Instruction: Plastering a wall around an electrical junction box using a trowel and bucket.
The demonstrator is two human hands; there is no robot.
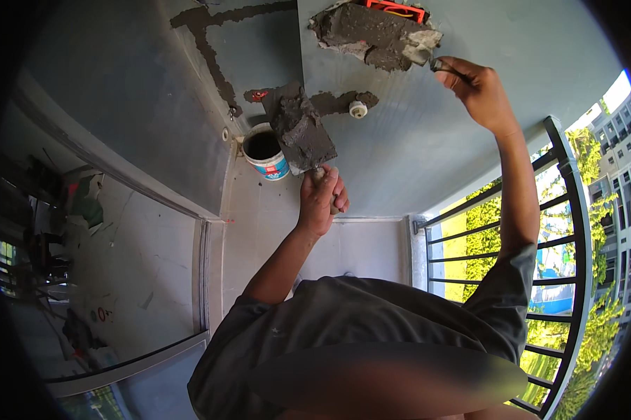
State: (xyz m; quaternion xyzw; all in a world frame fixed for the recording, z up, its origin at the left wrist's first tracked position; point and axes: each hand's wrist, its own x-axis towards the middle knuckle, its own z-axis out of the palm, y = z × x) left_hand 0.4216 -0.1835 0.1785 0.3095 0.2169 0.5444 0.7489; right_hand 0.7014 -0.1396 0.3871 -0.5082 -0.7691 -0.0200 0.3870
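Note:
My left hand [319,203] is closed around the handle of a flat trowel [322,149], whose blade carries a heap of dark wet mortar [298,119]. Raised at the upper right, my right hand [482,99] grips the dark handle of a small trowel [422,53]. Its blade, partly smeared with mortar, is at the right end of a rough mortar patch [364,33] in the grey wall. An orange-red electrical box [403,10] with a wire inside is set into the top of this patch.
A white and blue bucket [275,169] stands in the corner, left of the loaded trowel. Mortar-filled channels [214,66] run along the wall, near a white pipe fitting [358,109]. A metal railing [574,210] bounds the right side; a framed glass panel [147,266] is at left.

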